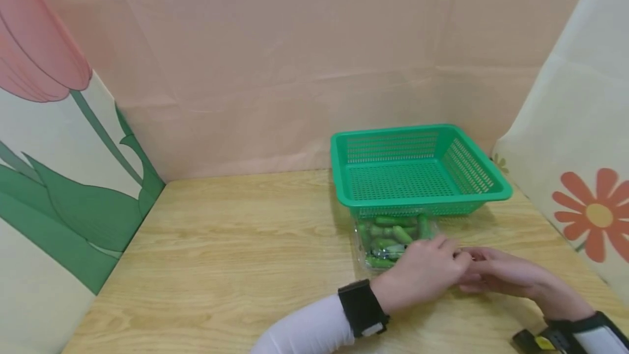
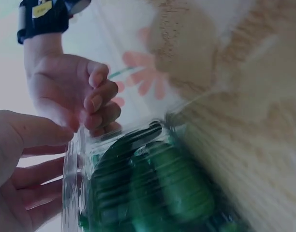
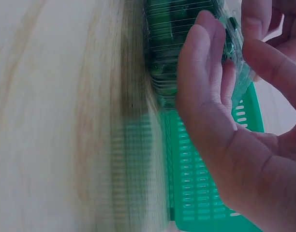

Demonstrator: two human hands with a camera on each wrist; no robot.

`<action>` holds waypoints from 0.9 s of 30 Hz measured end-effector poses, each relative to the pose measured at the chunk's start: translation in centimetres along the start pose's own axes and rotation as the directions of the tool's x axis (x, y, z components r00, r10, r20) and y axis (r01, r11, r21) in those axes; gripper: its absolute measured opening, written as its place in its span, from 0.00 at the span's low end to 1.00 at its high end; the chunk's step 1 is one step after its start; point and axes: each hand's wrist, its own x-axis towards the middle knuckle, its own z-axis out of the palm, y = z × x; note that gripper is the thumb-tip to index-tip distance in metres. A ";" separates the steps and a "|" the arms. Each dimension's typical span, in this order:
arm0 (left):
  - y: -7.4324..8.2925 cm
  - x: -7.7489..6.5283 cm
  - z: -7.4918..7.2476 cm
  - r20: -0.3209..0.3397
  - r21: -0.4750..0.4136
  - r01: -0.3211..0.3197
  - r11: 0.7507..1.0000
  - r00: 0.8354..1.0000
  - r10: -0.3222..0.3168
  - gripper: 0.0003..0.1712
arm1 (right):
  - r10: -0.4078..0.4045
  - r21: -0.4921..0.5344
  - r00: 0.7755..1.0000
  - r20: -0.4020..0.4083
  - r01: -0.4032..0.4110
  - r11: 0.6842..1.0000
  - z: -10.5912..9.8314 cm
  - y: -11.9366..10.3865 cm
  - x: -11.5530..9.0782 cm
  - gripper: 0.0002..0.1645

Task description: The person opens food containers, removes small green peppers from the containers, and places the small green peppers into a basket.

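A clear plastic clamshell box (image 1: 363, 263) holding several elongated green vegetables (image 1: 402, 235) stands on the table; their exact kind is unclear. My left hand (image 1: 428, 267) reaches across to the box's right side. In the left wrist view, its thumb and fingers pinch the box's rim (image 2: 70, 188). Facing it, my right hand (image 1: 508, 275) has its fingers curled about the same edge, with the thumb at the rim. The right wrist view has the right fingers (image 3: 199, 63) beside the ribbed box wall (image 3: 162, 84). In the head view the hands cover that edge.
A green plastic basket (image 1: 425, 199) with perforated walls stands right behind the box, its near rim overhanging the box's back. A pink sheet (image 1: 295, 70) hangs behind the wooden table (image 1: 236, 250), with flower-printed panels left and right.
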 end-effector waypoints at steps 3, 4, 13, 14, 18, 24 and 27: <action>-0.4 -0.3 -0.4 0.029 -0.018 -0.001 1.000 1.000 0.001 0.15 | -0.017 0.053 0.999 0.045 0.014 0.999 0.0 0.0 0.2 0.22; -0.5 -0.4 -0.5 0.045 -0.025 -0.006 1.000 0.999 0.007 0.16 | -0.021 0.065 0.998 0.053 0.017 0.998 0.0 0.0 0.2 0.22; -1.9 -2.1 -1.4 0.027 -0.060 -0.036 0.998 0.999 0.038 0.20 | -0.011 0.047 0.999 0.045 0.009 0.999 0.0 -0.2 0.5 0.24; -2.1 -2.3 -1.5 0.010 -0.045 -0.031 0.999 0.999 0.032 0.20 | -0.007 0.041 0.999 0.039 0.006 0.999 0.0 -0.2 0.5 0.24; -2.9 -3.0 -2.0 -0.016 0.010 -0.004 1.000 1.000 0.004 0.20 | -0.002 0.000 1.000 -0.013 0.002 1.000 0.0 -0.2 0.3 0.23; -3.7 -3.7 -2.5 0.000 0.002 0.019 1.000 1.000 -0.019 0.20 | 0.018 -0.032 0.998 -0.065 -0.020 0.999 -0.1 -0.3 0.0 0.22; -3.8 -3.7 -2.5 -0.021 0.010 0.019 1.000 1.000 -0.019 0.20 | 0.017 -0.042 0.997 -0.074 -0.020 0.999 -0.4 -0.3 -0.2 0.21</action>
